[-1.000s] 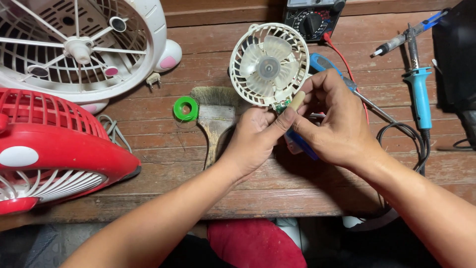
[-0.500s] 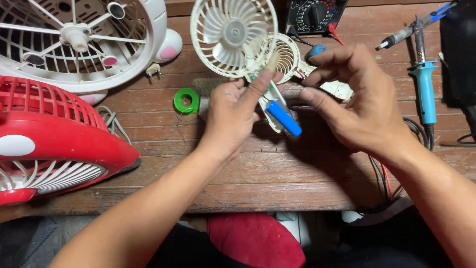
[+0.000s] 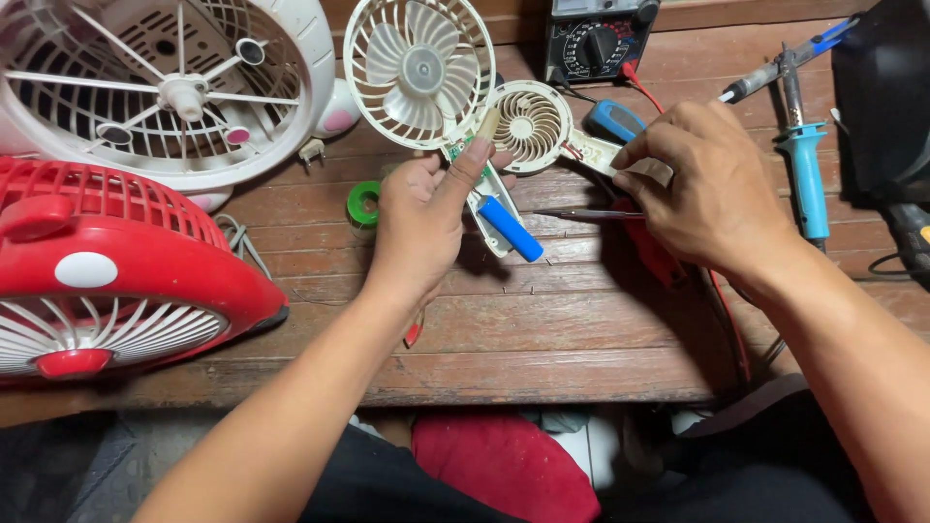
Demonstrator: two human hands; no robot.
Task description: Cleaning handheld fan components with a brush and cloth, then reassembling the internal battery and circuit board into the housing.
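Observation:
My left hand (image 3: 426,218) grips the opened handle of a small cream hand-held fan, thumb pressed near its circuit board. The fan head (image 3: 418,70) points up and away from me. A blue cylindrical battery (image 3: 511,230) lies exposed in the open handle. A round cream back grille (image 3: 528,124) hangs beside the head, joined to a loose cream handle cover (image 3: 605,153). My right hand (image 3: 712,189) pinches a thin metal tool (image 3: 579,213) whose tip points left toward the battery, and it also touches the cover.
A large white fan grille (image 3: 174,87) and a red fan (image 3: 107,281) fill the left of the wooden table (image 3: 542,339). A green tape roll (image 3: 364,203), a multimeter (image 3: 596,39) and a blue-handled soldering iron (image 3: 804,174) lie around.
The small fan has come apart: its head swung up and left, the back grille and cover separated, and the battery is exposed. My right hand moved right and holds the thin tool.

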